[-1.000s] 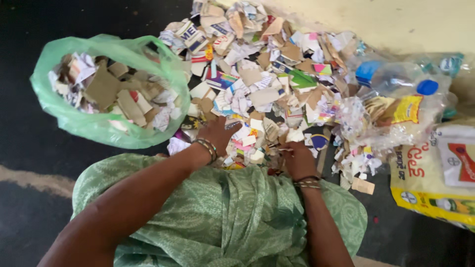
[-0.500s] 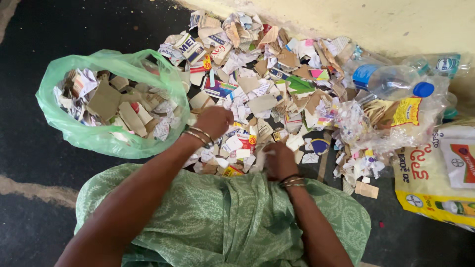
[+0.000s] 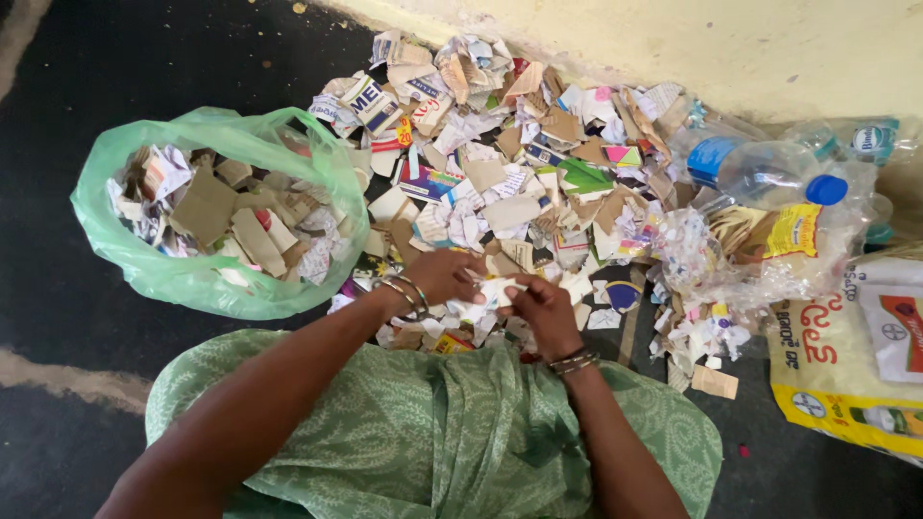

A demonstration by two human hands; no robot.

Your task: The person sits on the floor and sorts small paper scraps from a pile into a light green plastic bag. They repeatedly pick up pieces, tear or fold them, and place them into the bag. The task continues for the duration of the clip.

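A small white scrap of paper is pinched between both hands at the near edge of the heap of torn paper and cardboard pieces on the floor. The left hand and the right hand are each closed on it, fingertips meeting, wrists bent inward over the green patterned lap.

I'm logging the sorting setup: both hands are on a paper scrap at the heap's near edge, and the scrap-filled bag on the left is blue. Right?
Not quite: the head view shows the bag is green. Left hand and right hand do meet on a white paper scrap at the heap's near edge.
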